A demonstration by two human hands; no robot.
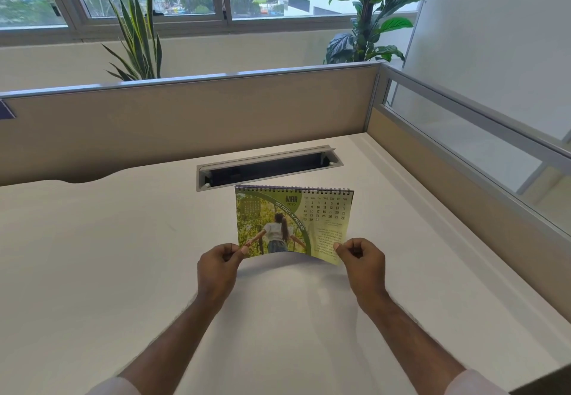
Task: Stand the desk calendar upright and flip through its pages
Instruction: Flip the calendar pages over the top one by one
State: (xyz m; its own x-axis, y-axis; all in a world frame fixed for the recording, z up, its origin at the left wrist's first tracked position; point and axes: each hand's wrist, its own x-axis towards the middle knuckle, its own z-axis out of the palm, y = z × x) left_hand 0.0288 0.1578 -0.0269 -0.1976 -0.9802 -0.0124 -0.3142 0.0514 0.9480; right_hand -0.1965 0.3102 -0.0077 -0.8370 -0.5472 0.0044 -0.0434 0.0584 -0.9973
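calendar: March page showing; rings on top
left hand: pinching the page's bottom left corner
right hand: pinching its bottom right corner
desk: under the calendar

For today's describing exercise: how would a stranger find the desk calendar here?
Start at the white desk and its long cable slot. Just nearer stands the desk calendar, its page's lower corners pinched by both hands. It alone has spiral binding and a March page.
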